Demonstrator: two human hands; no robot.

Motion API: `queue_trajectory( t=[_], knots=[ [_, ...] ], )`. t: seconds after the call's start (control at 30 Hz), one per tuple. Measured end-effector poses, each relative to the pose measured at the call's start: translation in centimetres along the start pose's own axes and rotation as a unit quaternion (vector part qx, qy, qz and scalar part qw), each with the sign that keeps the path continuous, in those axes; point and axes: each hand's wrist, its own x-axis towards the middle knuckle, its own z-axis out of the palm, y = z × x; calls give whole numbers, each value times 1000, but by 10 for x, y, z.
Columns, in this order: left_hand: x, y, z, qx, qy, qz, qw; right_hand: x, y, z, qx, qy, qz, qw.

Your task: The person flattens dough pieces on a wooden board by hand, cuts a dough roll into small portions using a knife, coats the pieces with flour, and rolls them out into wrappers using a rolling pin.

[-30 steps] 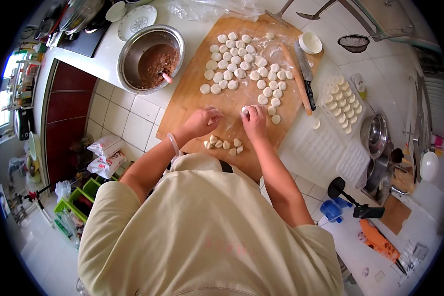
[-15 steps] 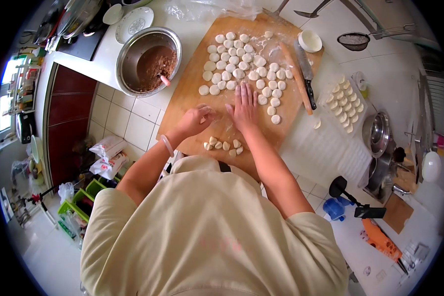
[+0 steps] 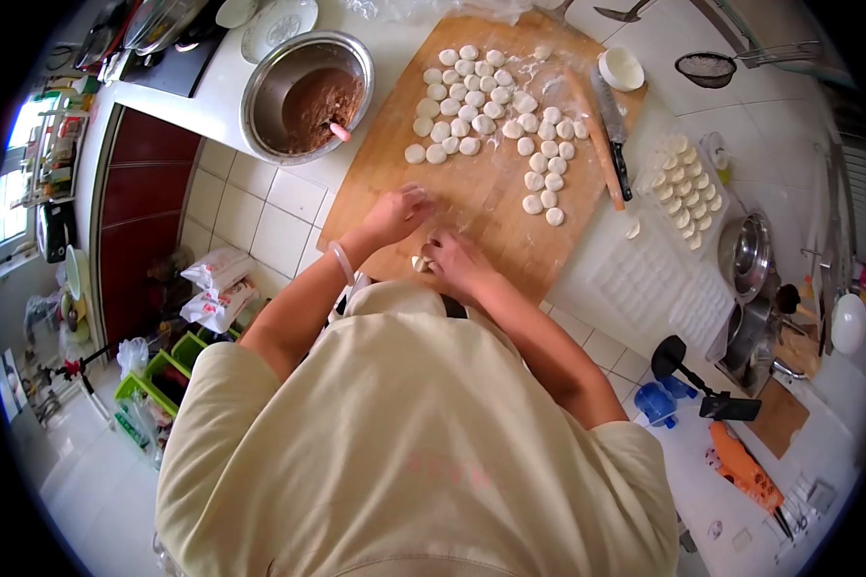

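My left hand (image 3: pixel 401 213) hovers over the wooden board (image 3: pixel 375 192) with its fingers curled together; whether anything sits inside them is hidden. Close to the board's near edge, my right hand (image 3: pixel 457 260) has its fingers bent down and closed on a small piece of dough. A pale dough piece (image 3: pixel 420 263) shows beside those fingertips, and the hand covers most of the others there. Farther up the board lie many flattened dough rounds (image 3: pixel 467 96), dusted with flour.
A steel bowl (image 3: pixel 260 106) of brown filling with a pink-handled utensil stands left of the board. On the board's right side lie a rolling pin (image 3: pixel 597 144), a knife (image 3: pixel 610 120) and a white bowl (image 3: pixel 622 69). Beyond is a tray of dumplings (image 3: pixel 684 192).
My right hand has lifted off a dough round and come back to the cut dough pieces near me. My left hand stays curled over the board. The whole view has shifted slightly.
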Motion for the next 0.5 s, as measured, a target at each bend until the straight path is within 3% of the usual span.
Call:
queue_trajectory(
  t=[0.03, 0.1, 0.13, 0.2, 0.33, 0.43, 0.5],
  knots=[
    [0, -1, -2, 1, 2, 6, 1000, 3, 3, -4, -5, 3, -1, 1000],
    [-6, -2, -5, 6, 27, 30, 999, 13, 8, -17, -38, 58, 123, 990],
    [-8, -5, -6, 7, 29, 35, 999, 18, 19, -26, -43, 61, 122, 990],
    [-8, -14, -9, 36, 26, 20, 999, 32, 50, -48, -74, 276, 156, 946],
    [-10, -12, -8, 21, 24, 24, 999, 34, 66, -62, -45, 252, 119, 959],
    [-9, -10, -6, 4, 26, 23, 999, 15, 59, -57, 38, 274, 157, 948],
    [-7, -10, -6, 5, 20, 22, 1000, 5, 62, -50, 11, 285, 160, 945]
  ],
)
